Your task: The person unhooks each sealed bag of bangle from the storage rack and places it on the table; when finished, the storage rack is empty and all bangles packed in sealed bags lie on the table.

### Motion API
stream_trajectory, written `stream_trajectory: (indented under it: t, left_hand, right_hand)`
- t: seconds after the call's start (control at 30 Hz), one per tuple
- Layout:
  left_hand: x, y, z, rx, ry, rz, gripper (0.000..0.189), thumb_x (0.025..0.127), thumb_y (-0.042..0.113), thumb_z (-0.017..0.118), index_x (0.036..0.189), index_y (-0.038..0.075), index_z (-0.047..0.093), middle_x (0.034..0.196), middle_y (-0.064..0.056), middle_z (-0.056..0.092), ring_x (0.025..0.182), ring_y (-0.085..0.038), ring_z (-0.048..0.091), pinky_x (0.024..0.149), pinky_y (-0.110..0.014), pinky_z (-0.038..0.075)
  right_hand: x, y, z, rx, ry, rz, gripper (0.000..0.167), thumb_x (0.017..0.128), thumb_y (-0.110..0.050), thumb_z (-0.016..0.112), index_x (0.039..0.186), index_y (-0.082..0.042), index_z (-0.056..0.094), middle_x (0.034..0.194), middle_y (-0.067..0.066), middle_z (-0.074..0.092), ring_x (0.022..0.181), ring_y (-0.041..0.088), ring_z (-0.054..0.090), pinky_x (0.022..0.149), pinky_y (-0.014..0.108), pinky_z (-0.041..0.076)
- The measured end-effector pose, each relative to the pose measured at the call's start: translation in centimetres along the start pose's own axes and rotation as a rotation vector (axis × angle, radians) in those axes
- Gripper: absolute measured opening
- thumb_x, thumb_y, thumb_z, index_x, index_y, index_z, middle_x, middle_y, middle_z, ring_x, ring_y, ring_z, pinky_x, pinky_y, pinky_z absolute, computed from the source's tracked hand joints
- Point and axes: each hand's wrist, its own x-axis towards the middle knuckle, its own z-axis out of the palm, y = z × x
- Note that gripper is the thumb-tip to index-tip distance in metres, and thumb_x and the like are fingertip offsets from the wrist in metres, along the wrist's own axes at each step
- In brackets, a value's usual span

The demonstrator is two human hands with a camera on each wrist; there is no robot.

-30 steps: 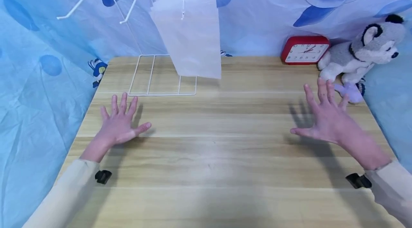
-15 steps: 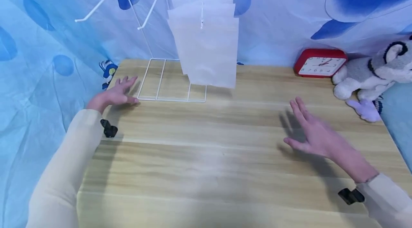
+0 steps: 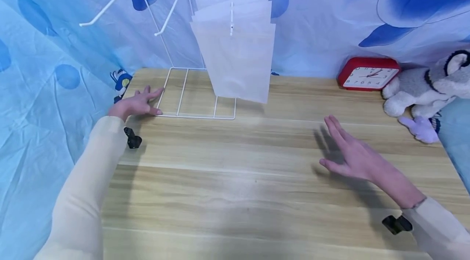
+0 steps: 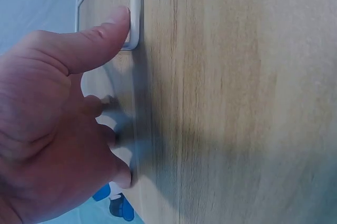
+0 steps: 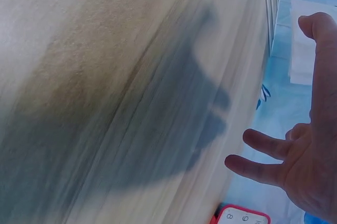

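White wire rack (image 3: 183, 90), upper left of frame, front rail (image 3: 196, 117) running left-right, just right of nearer left hand (image 3: 137, 104), grip unclosed; right hand (image 3: 354, 157) well apart, fingers extended.

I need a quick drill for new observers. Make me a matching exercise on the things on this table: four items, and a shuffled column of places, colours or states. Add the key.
Column one:
1. Wire rack
2. Paper sheets
3. Clock
4. Plush dog

Column two:
A. Red frame, numbered face
B. Grey and white, cut off by the head view's right edge
C. White, its base lying on the tabletop
D. Hanging in a stack from a prong

Pairs: 1-C, 2-D, 3-A, 4-B
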Motion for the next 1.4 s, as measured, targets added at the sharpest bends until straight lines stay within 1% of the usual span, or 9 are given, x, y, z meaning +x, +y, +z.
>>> stream_trajectory:
  t: [0.13,0.27,0.47,0.6,0.77,0.97,1.13,1.23,1.4]
  left_hand:
    - [-0.1,0.2,-0.1,-0.01,-0.012,-0.014,0.101,0.092,0.035,0.073,0.161,0.019,0.0,0.155,-0.028,-0.032,0.132,-0.056,-0.035,0.098,-0.077,-0.018]
    - [-0.2,0.4,0.0,0.002,-0.024,-0.022,0.101,0.093,0.031,0.071,0.161,0.019,-0.002,0.154,-0.027,-0.034,0.132,-0.056,-0.036,0.095,-0.079,-0.018]
    - [0.3,0.5,0.3,0.097,-0.009,0.01,0.098,0.095,0.032,0.07,0.161,0.015,-0.001,0.154,-0.032,-0.03,0.132,-0.06,-0.031,0.093,-0.084,-0.012]
    - [0.5,0.6,0.4,0.156,0.002,0.024,0.097,0.095,0.033,0.07,0.16,0.013,0.001,0.154,-0.035,-0.026,0.132,-0.065,-0.026,0.092,-0.086,-0.007]
    - [-0.1,0.6,0.4,0.183,0.006,0.008,0.097,0.095,0.036,0.069,0.16,0.013,0.002,0.155,-0.036,-0.023,0.133,-0.065,-0.024,0.093,-0.086,-0.006]
    - [-0.3,0.4,0.3,0.207,0.007,0.007,0.1,0.093,0.042,0.069,0.16,0.013,0.001,0.155,-0.036,-0.022,0.134,-0.065,-0.022,0.093,-0.086,-0.004]
    - [-0.3,0.8,0.3,0.191,0.002,0.007,0.1,0.093,0.043,0.069,0.16,0.014,0.0,0.155,-0.034,-0.024,0.133,-0.064,-0.023,0.092,-0.086,-0.006]
    - [-0.5,0.7,0.3,0.185,-0.004,0.004,0.103,0.092,0.045,0.07,0.16,0.014,-0.001,0.154,-0.035,-0.025,0.133,-0.064,-0.024,0.092,-0.086,-0.007]
    - [-0.9,0.7,0.3,0.192,-0.01,-0.011,0.103,0.092,0.045,0.069,0.16,0.015,-0.001,0.154,-0.034,-0.025,0.134,-0.063,-0.025,0.093,-0.085,-0.007]
  right_hand:
    - [0.5,-0.2,-0.3,0.005,0.002,-0.008,0.111,0.085,-0.041,0.078,0.161,-0.005,0.005,0.165,0.02,0.01,0.118,0.052,0.054,0.078,0.058,0.054]
    - [1.3,-0.4,-0.5,0.032,0.024,-0.036,0.11,0.084,-0.036,0.079,0.161,-0.008,0.006,0.161,0.025,0.022,0.119,0.048,0.056,0.084,0.06,0.052]
    - [3.9,-1.3,-1.3,0.142,0.142,-0.101,0.084,0.084,-0.016,0.079,0.152,0.002,0.034,0.139,0.029,0.053,0.098,0.037,0.07,0.075,0.054,0.057]
    - [6.4,-2.6,-2.1,0.268,0.247,-0.095,0.063,0.088,-0.005,0.074,0.144,0.005,0.047,0.131,0.021,0.062,0.091,0.029,0.072,0.067,0.037,0.06]
    - [10.4,-4.8,-3.8,0.449,0.405,-0.105,0.043,0.09,0.003,0.071,0.132,0.006,0.061,0.12,0.013,0.07,0.091,0.019,0.072,0.075,0.02,0.055]
    - [15.4,-7.9,-7.4,0.7,0.539,-0.134,0.036,0.093,0.007,0.066,0.128,0.006,0.063,0.121,0.015,0.069,0.105,0.017,0.069,0.084,0.024,0.054]
    - [18.2,-8.9,-9.8,0.727,0.676,-0.213,0.032,0.092,0.005,0.067,0.124,0.007,0.065,0.118,0.015,0.071,0.103,0.02,0.069,0.083,0.028,0.054]
    - [19.3,-9.1,-10.7,0.759,0.665,-0.181,0.033,0.091,0.003,0.07,0.123,0.003,0.067,0.115,0.013,0.072,0.102,0.02,0.069,0.083,0.028,0.054]
    - [20.7,-9.4,-11.2,0.853,0.524,-0.092,0.038,0.091,-0.003,0.072,0.128,-0.002,0.066,0.113,0.009,0.072,0.101,0.02,0.068,0.089,0.03,0.053]
